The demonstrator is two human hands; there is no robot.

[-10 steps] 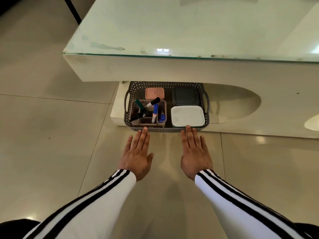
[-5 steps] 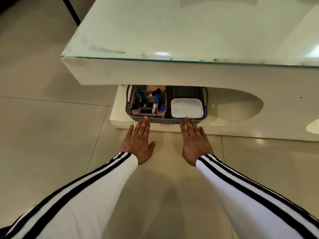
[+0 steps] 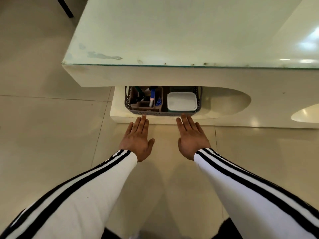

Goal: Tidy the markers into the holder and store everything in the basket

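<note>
- The floor (image 3: 43, 135) is laid in big glossy cream tiles with thin grout lines; a dark slanted leg (image 3: 64, 6) stands at the far left.
- A thick, cream, blocky table (image 3: 120, 76) carries a greenish glass top (image 3: 172, 31), smudged along its near edge.
- Under it a low cream shelf (image 3: 118, 112) juts out, with smooth oval hollows to the right.
- The left hand (image 3: 138, 137) lies flat, fingers straight and together, holding nothing, its fingertips against the basket's front wall.
- The grey perforated plastic basket (image 3: 155, 113) sits on the shelf, its rear half hidden under the tabletop.
- In its left half stands the brown compartmented holder (image 3: 136, 104) with the markers (image 3: 152, 98) upright in it, blue ones plainest.
- Its right half holds a rounded square container (image 3: 182, 101) with a white lid.
- The right hand (image 3: 191, 137) is likewise flat and empty, fingertips at the basket's front.
- Both sleeves (image 3: 241, 187) are white with black stripes.
</note>
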